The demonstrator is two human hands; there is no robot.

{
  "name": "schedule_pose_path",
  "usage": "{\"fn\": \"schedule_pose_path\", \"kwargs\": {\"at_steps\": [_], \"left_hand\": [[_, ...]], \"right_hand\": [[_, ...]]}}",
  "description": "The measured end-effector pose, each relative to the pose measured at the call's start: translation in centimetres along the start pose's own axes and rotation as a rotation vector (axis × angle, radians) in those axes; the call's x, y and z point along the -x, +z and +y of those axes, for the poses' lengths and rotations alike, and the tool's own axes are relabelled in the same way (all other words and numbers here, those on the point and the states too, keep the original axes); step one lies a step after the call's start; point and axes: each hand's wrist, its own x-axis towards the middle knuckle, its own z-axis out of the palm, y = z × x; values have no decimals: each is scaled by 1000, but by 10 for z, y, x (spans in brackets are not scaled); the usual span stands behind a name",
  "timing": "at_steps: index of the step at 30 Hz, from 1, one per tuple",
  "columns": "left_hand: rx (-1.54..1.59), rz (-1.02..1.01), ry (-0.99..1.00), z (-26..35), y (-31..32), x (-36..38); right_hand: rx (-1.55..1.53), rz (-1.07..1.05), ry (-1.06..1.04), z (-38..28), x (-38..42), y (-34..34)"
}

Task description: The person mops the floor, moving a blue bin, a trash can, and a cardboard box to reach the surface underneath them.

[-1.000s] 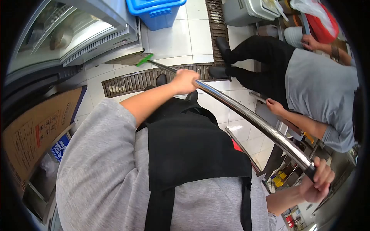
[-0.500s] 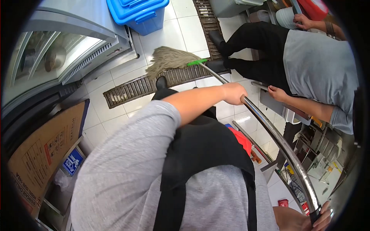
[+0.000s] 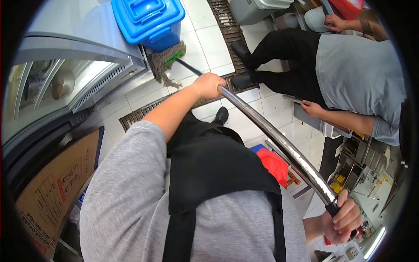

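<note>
Fingers of my right hand [image 3: 343, 217] wrapped the black end of the mop handle [image 3: 270, 131]; farther along, my left hand [image 3: 208, 84] clamped the steel shaft. Beyond, the mop head [image 3: 163, 65] lay on the tiled floor [image 3: 205, 48] against the blue bin [image 3: 148, 19].

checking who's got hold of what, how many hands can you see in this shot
4. The person's left hand grips the mop handle midway, their right hand its end. The co-worker's hands: one by a tray, one near the top edge.
</note>
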Motion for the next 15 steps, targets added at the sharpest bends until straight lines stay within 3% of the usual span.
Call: {"fn": "schedule_pose_path", "kwargs": {"at_steps": [1,3,5,8,9,11,13,15], "left_hand": [[-21,13,1,-4,-1,-1],[90,235,168,-5,7,-5],[163,365,304,5,16,-24],[248,451,350,30,8,-53],[183,434,300,32,8,-61],[111,210,155,38,-9,-69],[3,245,237,24,-25,-68],[-138,183,169,-6,-55,-62]], "right_hand": [[126,22,-5,-9,-7,8],[210,-175,-43,-27,-30,12],[54,-795,-140,-49,-82,5],[332,-665,-157,-61,-106,79],[337,-674,-174,-59,-111,91],[393,-652,-199,-53,-123,109],[464,-705,-190,-47,-137,101],[202,-340,-293,-32,-144,50]]}}
